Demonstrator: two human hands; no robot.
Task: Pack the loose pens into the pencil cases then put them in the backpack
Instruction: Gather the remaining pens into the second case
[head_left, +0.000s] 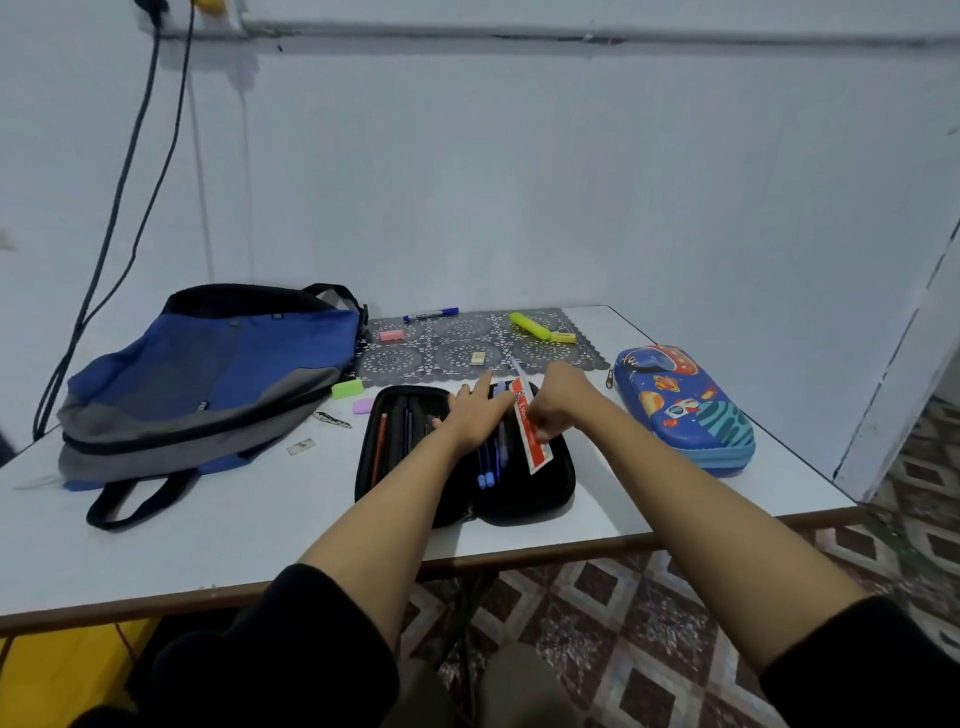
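View: head camera, looking down over both forearms.
Desk (260, 519): white top; carries everything below.
Black case (540, 493): lies open and flat at the middle of the desk, near its front edge.
Pens (491, 460): a few blue ones lie side by side in the right half of the black case, tips toward the person.
Pencil (380, 441): red, in the left half of the black case.
Left hand (475, 415): grip apart, fingers straight, lying flat on the pens.
Right hand (553, 402): grip clamped, fingers curled and pinching the strip.
Strip (535, 447): flat, red and white, slanted over the right half of the black case, just beside the pens.
Blue case (685, 410): space pattern, zipped up, right of the black case and apart from it.
Backpack (208, 374): blue and grey, lying flat at the left of the desk.
Mat (415, 358): grey lace, behind the black case.
Marker (430, 314): blue-capped, loose at the mat's far edge.
Highlighter (530, 326): yellow, loose on the mat's right part.
Pink eraser (392, 336): on the mat, near the backpack.
Green eraser (347, 388): between the backpack and the black case.
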